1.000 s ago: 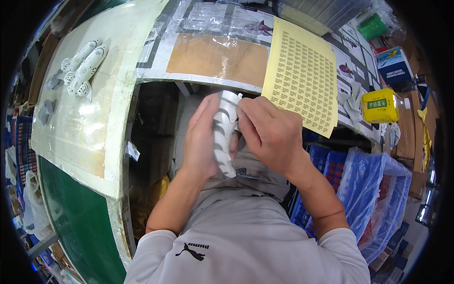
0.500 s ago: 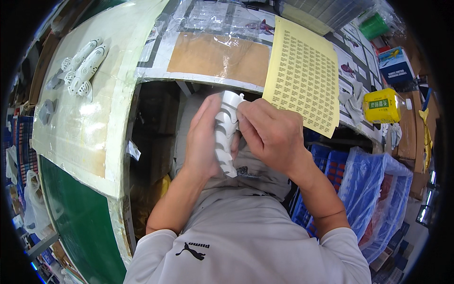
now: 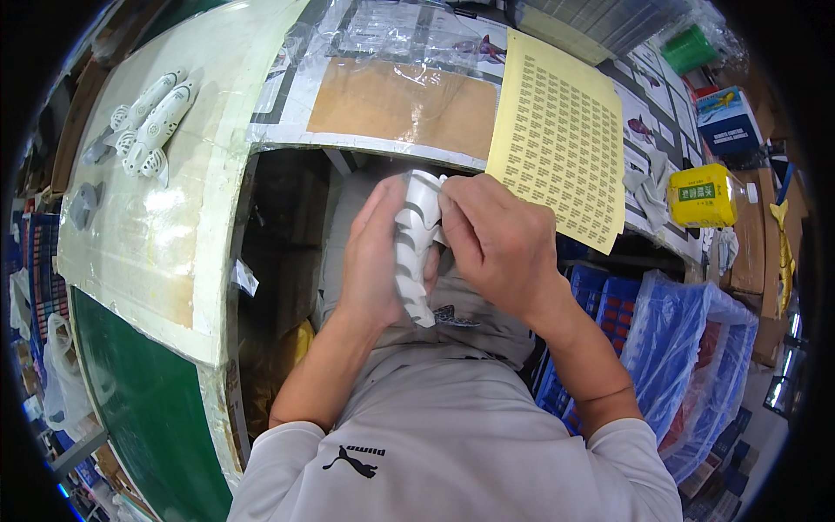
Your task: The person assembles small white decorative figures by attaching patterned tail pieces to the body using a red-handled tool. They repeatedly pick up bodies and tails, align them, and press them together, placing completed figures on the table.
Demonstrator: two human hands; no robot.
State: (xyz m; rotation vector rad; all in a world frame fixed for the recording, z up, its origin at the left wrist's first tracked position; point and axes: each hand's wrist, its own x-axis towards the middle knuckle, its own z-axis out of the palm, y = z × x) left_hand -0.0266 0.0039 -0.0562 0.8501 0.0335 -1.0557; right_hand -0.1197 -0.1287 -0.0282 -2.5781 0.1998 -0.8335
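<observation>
My left hand (image 3: pixel 370 261) is wrapped along the left side of a white segmented piece (image 3: pixel 416 252), clamped on it. My right hand (image 3: pixel 504 239) has thumb and fingers pinched on its far end, right edge; exact bit between the fingertips hidden. Piece is above my lap, wide end far, narrow end near, dark bands across. Directly below: my grey trousers (image 3: pixel 487 335). Just beyond the hands: worktable, brown sheet (image 3: pixel 404 109) on it, yellow label sheet (image 3: pixel 557 143) to the right, hanging over the near edge. Farther right: yellow bottle (image 3: pixel 703 196) lying on its side, dark blue box (image 3: pixel 731 130) beyond. Near right, below table height: blue crate (image 3: pixel 613 300), clear plastic bag (image 3: pixel 665 348) beside it. Left tabletop (image 3: pixel 209 165): white toy bodies (image 3: pixel 161 122) grouped at the far left, small grey piece (image 3: pixel 84 206) nearer.
</observation>
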